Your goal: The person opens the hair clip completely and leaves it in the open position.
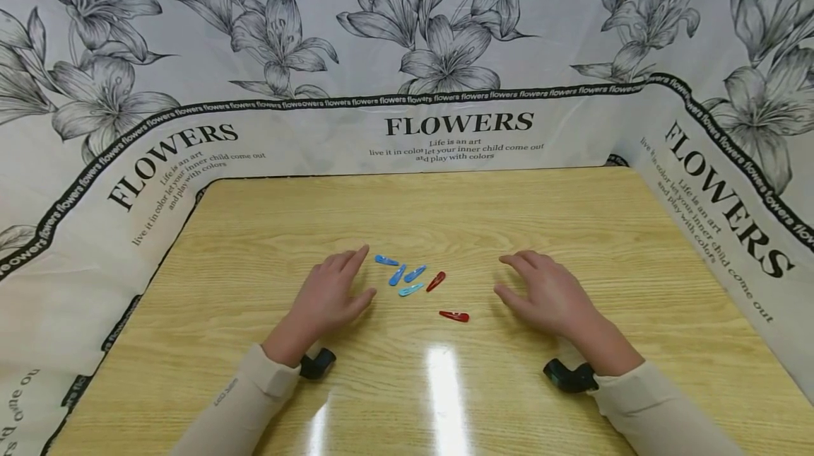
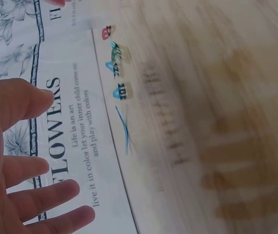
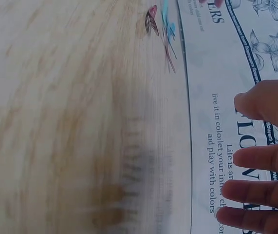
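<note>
Several small snap hair clips lie scattered mid-table in the head view. Three are darker blue, among them one blue clip (image 1: 386, 260) at the far left of the group. A light blue clip (image 1: 410, 290) lies just in front of them. One red clip (image 1: 435, 281) is beside the blue ones, and a second red clip (image 1: 454, 316) lies nearer the person. My left hand (image 1: 332, 293) is left of the clips, fingers spread and holding nothing. To their right, my right hand (image 1: 547, 293) is likewise spread, thumb apart from the fingers, with nothing in it.
A wooden table (image 1: 286, 208) carries the clips, its glossy top reflecting light near the front. White flower-printed cloth (image 1: 305, 138) encloses it at the back and both sides. Each wrist wears a black camera mount, such as the right mount (image 1: 570, 376).
</note>
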A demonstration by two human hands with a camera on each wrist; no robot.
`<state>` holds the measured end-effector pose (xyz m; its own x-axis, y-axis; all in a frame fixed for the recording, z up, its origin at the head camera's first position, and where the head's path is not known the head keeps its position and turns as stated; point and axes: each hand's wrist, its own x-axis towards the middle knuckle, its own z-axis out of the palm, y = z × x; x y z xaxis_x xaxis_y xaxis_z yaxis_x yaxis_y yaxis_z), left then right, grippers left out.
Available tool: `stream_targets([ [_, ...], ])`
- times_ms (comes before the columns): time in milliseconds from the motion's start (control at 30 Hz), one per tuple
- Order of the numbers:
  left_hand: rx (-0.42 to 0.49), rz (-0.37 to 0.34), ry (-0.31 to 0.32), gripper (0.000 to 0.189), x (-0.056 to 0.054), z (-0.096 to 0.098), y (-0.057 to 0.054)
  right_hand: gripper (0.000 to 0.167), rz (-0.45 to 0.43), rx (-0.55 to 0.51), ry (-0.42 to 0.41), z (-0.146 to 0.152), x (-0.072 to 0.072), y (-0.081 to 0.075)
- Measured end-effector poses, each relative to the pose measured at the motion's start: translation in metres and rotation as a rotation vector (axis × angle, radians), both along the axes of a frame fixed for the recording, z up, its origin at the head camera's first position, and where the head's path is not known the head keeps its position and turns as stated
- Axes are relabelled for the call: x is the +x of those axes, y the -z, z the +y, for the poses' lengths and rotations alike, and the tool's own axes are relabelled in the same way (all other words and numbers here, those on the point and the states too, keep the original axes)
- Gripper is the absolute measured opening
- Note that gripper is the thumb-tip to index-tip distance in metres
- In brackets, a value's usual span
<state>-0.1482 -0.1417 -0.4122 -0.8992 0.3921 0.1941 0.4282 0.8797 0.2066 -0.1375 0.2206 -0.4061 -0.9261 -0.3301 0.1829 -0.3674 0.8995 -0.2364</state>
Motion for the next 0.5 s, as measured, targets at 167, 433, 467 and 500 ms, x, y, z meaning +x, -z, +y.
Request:
stream_targets([
  [167, -0.002, -0.011, 0.023, 0.064, 0.001, 0.006, 0.0, 0.047, 0.013, 0.0, -0.028, -0.003, 0.002, 0.002],
  [433, -0.012, -0.027, 0.047, 0.058, 0.001, 0.016, 0.001, 0.04, 0.038, 0.0, -0.069, -0.009, 0.002, 0.003],
  [467, -0.013, -0.034, 0.049, 0.057, 0.001, 0.017, 0.001, 0.039, 0.037, -0.002, -0.073, -0.01, 0.002, 0.003],
  [500, -0.014, -0.039, 0.051, 0.057, 0.001, 0.019, 0.001, 0.039, 0.034, -0.003, -0.076, -0.01, 0.002, 0.003],
])
